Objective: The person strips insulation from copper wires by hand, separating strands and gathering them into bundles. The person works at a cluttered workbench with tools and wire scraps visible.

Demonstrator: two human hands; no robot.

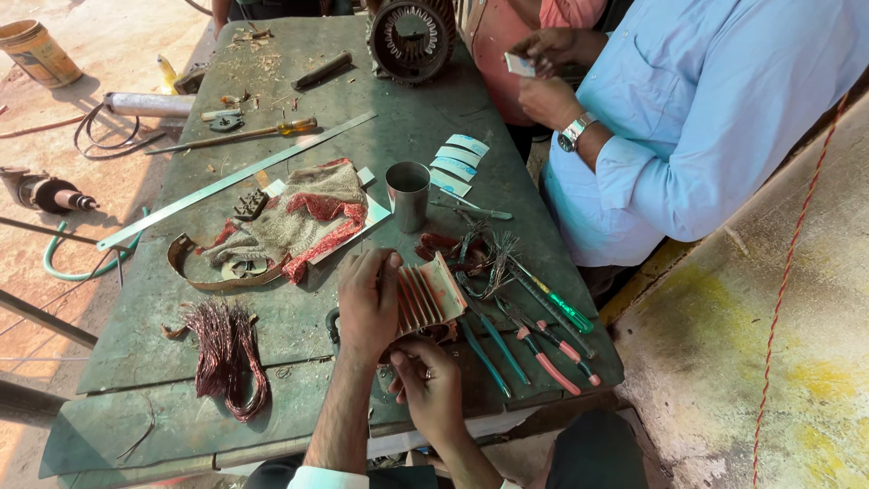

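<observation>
The left hand [367,303] clasps the ribbed, finned motor part [425,297] from its left side; the right hand [430,380] pinches its near edge from below, fins running away from both hands.

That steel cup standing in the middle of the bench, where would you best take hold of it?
Grip the steel cup around its straight round wall, about halfway up, coming from the near side. It stands upright, has no handle, and the cloth crowds its left, so a sideways wrap looks steadiest.
</observation>
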